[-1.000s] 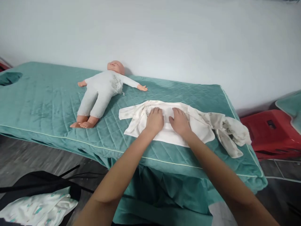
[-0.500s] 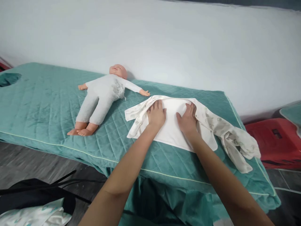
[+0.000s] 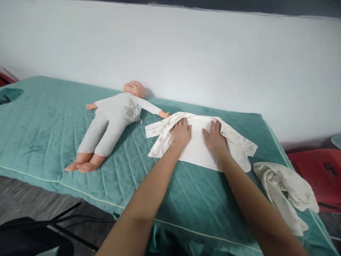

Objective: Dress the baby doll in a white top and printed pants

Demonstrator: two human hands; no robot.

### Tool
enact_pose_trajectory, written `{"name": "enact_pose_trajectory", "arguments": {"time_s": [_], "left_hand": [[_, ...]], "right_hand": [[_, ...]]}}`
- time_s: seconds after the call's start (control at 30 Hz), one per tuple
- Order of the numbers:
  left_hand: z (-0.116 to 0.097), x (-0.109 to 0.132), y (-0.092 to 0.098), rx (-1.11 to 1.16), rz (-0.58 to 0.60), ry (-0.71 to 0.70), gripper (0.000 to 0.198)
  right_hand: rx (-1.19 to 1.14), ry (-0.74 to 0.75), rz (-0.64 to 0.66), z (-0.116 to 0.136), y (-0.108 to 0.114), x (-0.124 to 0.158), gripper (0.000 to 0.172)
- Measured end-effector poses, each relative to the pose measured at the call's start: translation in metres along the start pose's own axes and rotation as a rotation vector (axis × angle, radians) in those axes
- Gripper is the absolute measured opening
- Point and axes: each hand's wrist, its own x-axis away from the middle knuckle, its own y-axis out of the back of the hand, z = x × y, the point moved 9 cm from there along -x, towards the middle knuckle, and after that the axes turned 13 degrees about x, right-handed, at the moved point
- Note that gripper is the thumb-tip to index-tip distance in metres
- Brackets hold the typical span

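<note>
Under both hands (image 3: 198,137), white garment (image 3: 197,151)

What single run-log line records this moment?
left hand flat on baby garment | right hand flat on it | doll lying beside | second garment crumpled

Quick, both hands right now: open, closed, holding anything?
Left hand: open, flat on the white baby garment, gripping nothing.
Right hand: open, flat on the same garment, gripping nothing.
</note>
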Motion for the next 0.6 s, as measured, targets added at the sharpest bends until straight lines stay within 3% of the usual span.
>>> {"name": "enact_pose_trajectory", "arguments": {"time_s": [0.27, 0.4, 0.6], "left_hand": [[0.008, -0.002, -0.012, -0.349, 0.127, 0.13, 0.056], [0.002, -0.002, -0.011, -0.507, 0.131, 0.09, 0.052], [-0.017, 0.01, -0.007, -0.438, 0.077, 0.006, 0.033]], "right_hand": [[-0.013, -0.024, 0.059, -0.004, -0.015, -0.004, 0.077], [0.004, -0.009, 0.065, -0.003, -0.018, -0.007, 0.076], [0.037, -0.008, 0.095, 0.0, -0.016, -0.005, 0.075]]}}
